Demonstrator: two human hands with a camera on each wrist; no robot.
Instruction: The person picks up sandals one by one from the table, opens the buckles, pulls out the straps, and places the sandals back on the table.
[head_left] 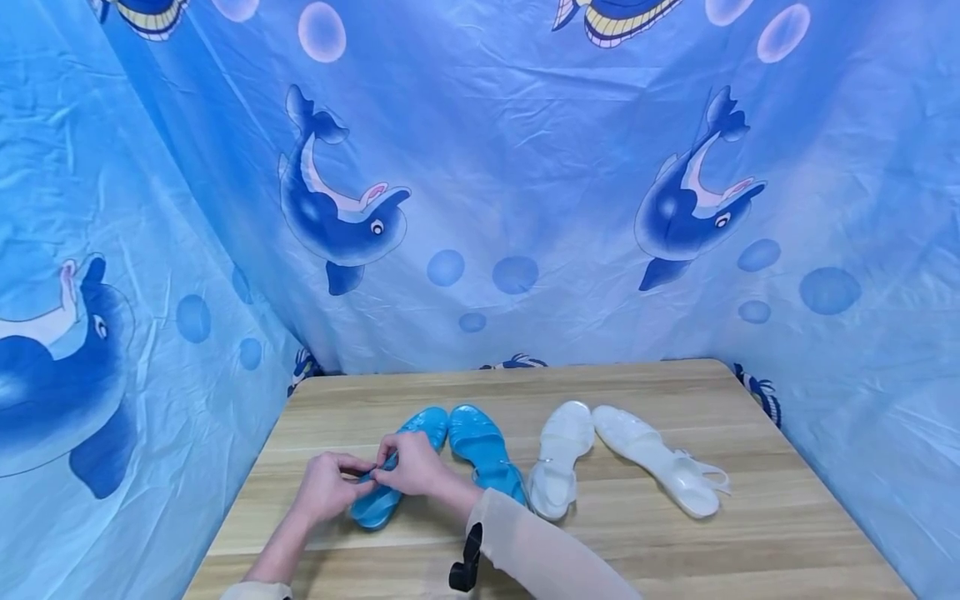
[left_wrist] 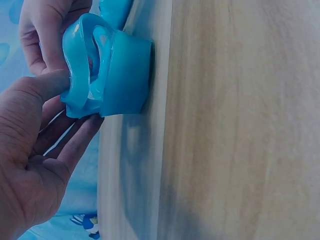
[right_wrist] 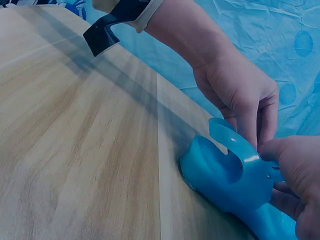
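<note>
Both hands meet over the left blue sandal (head_left: 373, 508), which lies on the table with its toe pointing away. My left hand (head_left: 327, 487) pinches the sandal's ankle strap (left_wrist: 75, 65) at its side, thumb above and fingers below. From the right, my right hand (head_left: 412, 465) reaches across and pinches the strap's end close to the left fingertips. In the right wrist view the strap (right_wrist: 239, 142) arches over the heel cup. The fingers hide the fastening itself. A second blue sandal (head_left: 476, 435) lies just right, toe near the first one's toe.
Two white sandals lie further right: one (head_left: 567, 437) with its strap across, the other (head_left: 637, 442) angled with its strap loose to the side. The wooden table (head_left: 750, 533) ends at a blue dolphin-print curtain (head_left: 525, 192). A black band (head_left: 467, 562) hangs from the right sleeve.
</note>
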